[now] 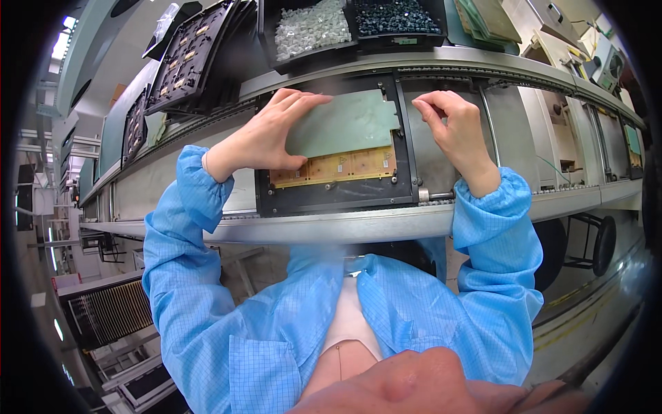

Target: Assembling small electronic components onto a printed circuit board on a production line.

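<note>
A pale green flat plate (345, 124) lies over a yellow-brown circuit board (352, 164), whose lower strip shows below it. Both are within a black carrier frame (338, 198) on a conveyor. My left hand (272, 131) spans the plate's left end, fingers on its far edge and thumb at its near edge, over the board. To the right of the carrier, my right hand (452, 124) hovers with curled fingers close together. Whatever may be between those fingertips is too small or hidden to make out.
Beyond the conveyor rail stand a black bin of whitish small parts (310, 27) and a black bin of dark blue parts (396, 17). Black carriers (189, 55) are stacked at the far left. Green sheets (486, 21) lie at the far right. A metal rail (331, 228) runs along the near side.
</note>
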`<move>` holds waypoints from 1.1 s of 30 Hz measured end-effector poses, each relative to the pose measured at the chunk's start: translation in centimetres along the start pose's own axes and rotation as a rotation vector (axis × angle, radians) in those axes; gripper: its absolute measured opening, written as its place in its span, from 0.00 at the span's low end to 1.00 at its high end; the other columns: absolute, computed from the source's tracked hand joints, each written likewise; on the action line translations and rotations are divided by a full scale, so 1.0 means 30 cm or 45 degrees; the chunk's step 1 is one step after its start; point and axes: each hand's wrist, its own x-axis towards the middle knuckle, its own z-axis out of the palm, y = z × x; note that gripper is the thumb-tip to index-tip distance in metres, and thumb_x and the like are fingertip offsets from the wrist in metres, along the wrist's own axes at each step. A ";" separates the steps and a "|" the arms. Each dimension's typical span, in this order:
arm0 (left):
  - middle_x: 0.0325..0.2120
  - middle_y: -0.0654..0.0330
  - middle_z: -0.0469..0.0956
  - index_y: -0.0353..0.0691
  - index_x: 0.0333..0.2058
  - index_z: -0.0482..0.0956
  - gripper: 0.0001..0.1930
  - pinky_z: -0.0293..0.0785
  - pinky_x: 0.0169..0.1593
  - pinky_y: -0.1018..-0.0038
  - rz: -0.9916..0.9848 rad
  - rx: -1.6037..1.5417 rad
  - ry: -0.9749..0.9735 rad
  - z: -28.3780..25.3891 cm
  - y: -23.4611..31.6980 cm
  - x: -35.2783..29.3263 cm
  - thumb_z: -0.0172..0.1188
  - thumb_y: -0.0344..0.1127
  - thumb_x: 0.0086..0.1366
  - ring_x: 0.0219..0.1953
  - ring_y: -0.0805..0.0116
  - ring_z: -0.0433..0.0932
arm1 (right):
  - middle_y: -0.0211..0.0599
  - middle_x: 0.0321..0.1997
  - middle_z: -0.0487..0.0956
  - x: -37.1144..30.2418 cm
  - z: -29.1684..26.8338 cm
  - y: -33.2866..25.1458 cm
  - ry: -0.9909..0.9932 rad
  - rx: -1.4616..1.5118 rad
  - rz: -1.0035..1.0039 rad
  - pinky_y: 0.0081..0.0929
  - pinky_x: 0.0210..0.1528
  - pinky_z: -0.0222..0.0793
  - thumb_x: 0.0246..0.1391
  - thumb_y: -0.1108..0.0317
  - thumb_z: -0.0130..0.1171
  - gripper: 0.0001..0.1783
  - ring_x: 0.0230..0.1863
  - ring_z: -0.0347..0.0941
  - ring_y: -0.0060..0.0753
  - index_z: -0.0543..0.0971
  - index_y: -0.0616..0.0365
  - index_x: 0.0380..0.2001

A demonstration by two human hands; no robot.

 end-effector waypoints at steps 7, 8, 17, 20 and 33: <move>0.59 0.51 0.71 0.42 0.66 0.64 0.49 0.63 0.68 0.57 -0.009 -0.021 -0.014 0.003 -0.018 0.006 0.70 0.35 0.41 0.63 0.47 0.64 | 0.39 0.28 0.80 -0.002 -0.005 -0.012 -0.037 -0.009 -0.019 0.26 0.26 0.66 0.61 0.67 0.64 0.08 0.25 0.74 0.29 0.85 0.61 0.36; 0.59 0.51 0.71 0.42 0.66 0.64 0.49 0.63 0.68 0.57 -0.008 -0.024 -0.016 0.003 -0.021 0.005 0.70 0.35 0.41 0.63 0.47 0.64 | 0.39 0.28 0.81 -0.003 -0.006 -0.015 -0.049 -0.017 -0.017 0.26 0.26 0.66 0.61 0.67 0.64 0.08 0.25 0.74 0.29 0.85 0.61 0.36; 0.59 0.50 0.70 0.42 0.67 0.63 0.49 0.64 0.68 0.57 -0.039 -0.073 0.006 0.022 0.002 0.008 0.70 0.34 0.41 0.64 0.47 0.63 | 0.40 0.30 0.82 -0.006 -0.013 -0.022 -0.096 -0.043 -0.041 0.26 0.26 0.68 0.61 0.69 0.64 0.07 0.26 0.76 0.31 0.85 0.62 0.36; 0.59 0.50 0.70 0.41 0.67 0.63 0.48 0.64 0.68 0.57 -0.037 -0.040 0.005 0.026 0.008 0.008 0.70 0.34 0.42 0.64 0.47 0.63 | 0.40 0.29 0.82 -0.008 -0.012 -0.024 -0.099 -0.041 -0.051 0.26 0.26 0.68 0.61 0.69 0.63 0.07 0.26 0.76 0.31 0.85 0.62 0.36; 0.63 0.51 0.67 0.46 0.69 0.60 0.53 0.61 0.70 0.54 -0.041 -0.022 0.031 0.051 -0.008 0.000 0.76 0.36 0.42 0.67 0.46 0.60 | 0.40 0.31 0.81 0.000 -0.044 -0.030 -0.176 0.007 -0.027 0.26 0.32 0.70 0.59 0.71 0.65 0.06 0.29 0.76 0.32 0.84 0.63 0.36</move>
